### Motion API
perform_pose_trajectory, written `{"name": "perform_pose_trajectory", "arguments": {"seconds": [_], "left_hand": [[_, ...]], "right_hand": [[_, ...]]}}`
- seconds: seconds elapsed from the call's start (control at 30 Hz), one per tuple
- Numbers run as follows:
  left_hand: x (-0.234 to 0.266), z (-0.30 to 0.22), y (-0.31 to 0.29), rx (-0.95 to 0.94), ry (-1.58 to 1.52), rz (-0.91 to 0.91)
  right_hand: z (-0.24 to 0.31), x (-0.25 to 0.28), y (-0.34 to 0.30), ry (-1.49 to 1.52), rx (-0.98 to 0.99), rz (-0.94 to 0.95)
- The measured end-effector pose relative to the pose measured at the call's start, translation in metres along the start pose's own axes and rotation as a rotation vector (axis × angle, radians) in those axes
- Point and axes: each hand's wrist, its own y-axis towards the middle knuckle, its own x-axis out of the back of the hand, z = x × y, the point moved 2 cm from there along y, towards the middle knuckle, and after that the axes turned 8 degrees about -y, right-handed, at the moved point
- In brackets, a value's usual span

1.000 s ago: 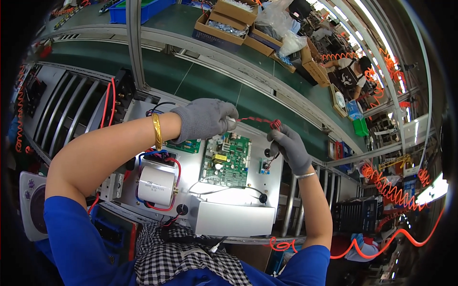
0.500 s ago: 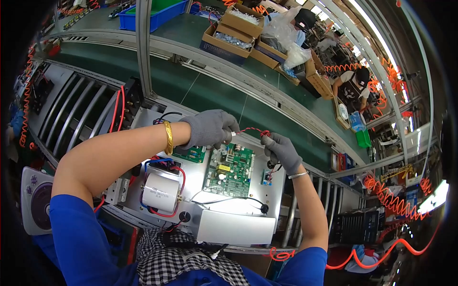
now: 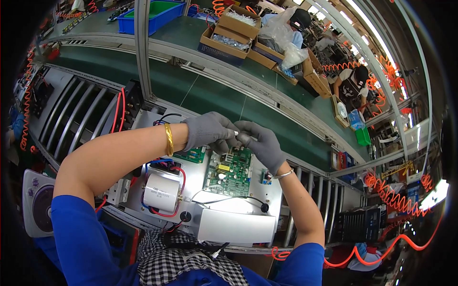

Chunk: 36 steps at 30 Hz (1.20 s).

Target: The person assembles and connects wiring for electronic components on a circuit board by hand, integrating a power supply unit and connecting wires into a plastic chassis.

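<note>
My gloved left hand and gloved right hand meet fingertip to fingertip above the metal chassis. A small white connector shows in the pinch of my left hand. My right fingers are bent closed against it; what lies inside them is hidden. The twisted red wire is covered by the gloves. Below the hands lies a large green circuit board, with a smaller green board to its left. On the chassis sit a white cylindrical capacitor and a bare silver plate.
Metal rollers run on both sides of the chassis. Beyond them, a green bench carries open cardboard boxes and a blue bin. A metal post rises at the far left. An orange coiled hose hangs right.
My right hand has moved left to meet my left hand. The twisted red wire stretched between them has gone out of sight. My left hand has barely moved.
</note>
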Motion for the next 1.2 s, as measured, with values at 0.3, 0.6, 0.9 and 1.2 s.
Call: {"name": "perform_pose_trajectory", "arguments": {"seconds": [0.3, 0.6, 0.9, 1.2], "left_hand": [[0.008, -0.04, -0.011, -0.206, 0.332, -0.135], [0.008, -0.043, -0.013, -0.219, 0.403, -0.105], [0.008, -0.043, -0.015, -0.239, 0.413, -0.098], [0.008, -0.044, -0.016, -0.22, 0.447, -0.116]], "right_hand": [[0.002, 0.03, 0.001, -0.942, 0.313, 0.043], [0.008, 0.027, 0.003, -1.094, 0.321, 0.124], [0.016, 0.022, 0.004, -1.118, 0.387, 0.117], [0.017, 0.024, 0.016, -1.115, 0.415, 0.242]]}}
